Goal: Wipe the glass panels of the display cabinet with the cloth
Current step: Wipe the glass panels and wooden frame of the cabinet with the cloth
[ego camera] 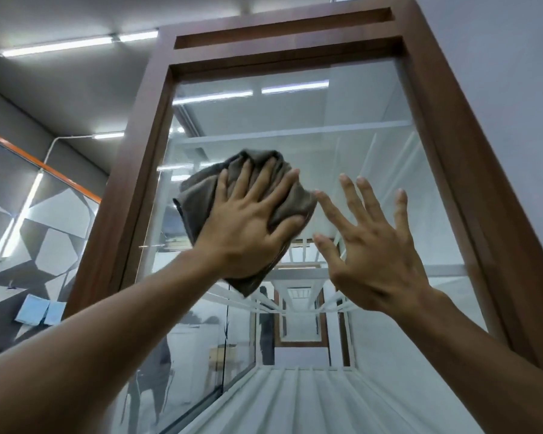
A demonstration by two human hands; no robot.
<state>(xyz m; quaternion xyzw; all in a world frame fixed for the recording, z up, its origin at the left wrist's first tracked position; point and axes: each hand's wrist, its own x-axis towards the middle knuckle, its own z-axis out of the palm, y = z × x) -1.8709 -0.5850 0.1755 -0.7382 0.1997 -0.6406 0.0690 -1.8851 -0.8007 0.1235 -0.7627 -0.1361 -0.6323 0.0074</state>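
Note:
I look up at a tall display cabinet with a dark brown wooden frame [452, 126] and a large front glass panel [295, 120]. A crumpled grey-brown cloth [198, 192] lies against the glass at mid height. My left hand [251, 227] presses flat on the cloth with fingers spread and straight. My right hand [376, 242] is raised just right of the cloth, fingers spread and straight, holding nothing; its index fingertip is close to the cloth's right edge. Whether the right palm touches the glass is unclear.
White glass shelves [295, 133] show inside the cabinet. A grey wall [499, 57] stands right of the frame. To the left is a frosted patterned partition [29, 233] with an orange strip, and ceiling tube lights [57, 47] hang above.

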